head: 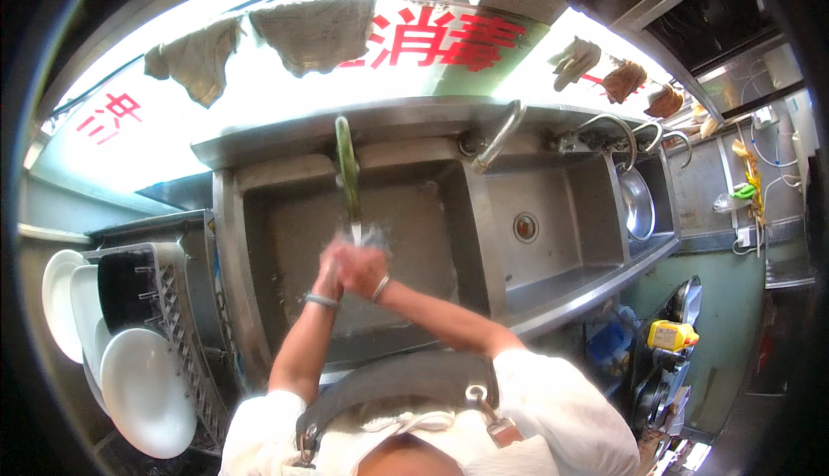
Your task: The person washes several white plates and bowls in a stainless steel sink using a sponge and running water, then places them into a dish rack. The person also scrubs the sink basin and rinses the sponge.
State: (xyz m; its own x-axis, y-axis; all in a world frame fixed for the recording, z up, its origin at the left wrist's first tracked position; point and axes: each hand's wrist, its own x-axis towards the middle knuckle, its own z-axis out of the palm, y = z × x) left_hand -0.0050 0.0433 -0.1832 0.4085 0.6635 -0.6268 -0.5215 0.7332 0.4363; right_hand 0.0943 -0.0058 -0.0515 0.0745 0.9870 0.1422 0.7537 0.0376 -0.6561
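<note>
My left hand (330, 262), with a band at its wrist, and my right hand (366, 265), with a bracelet, press together over a large steel sink basin (408, 294). A green-sleeved faucet (348, 158) points down at them, and water splashes just above the fingers. Motion blur hides the fingers, so whether anything small lies between the palms cannot be told.
To the right are a smaller basin (550, 243) with a drain, more faucets (499, 142) and a metal bowl (638, 204). White plates (149, 392) stand in a rack (175, 320) at left. Cloths (317, 32) hang above; a yellow bottle (670, 335) is at lower right.
</note>
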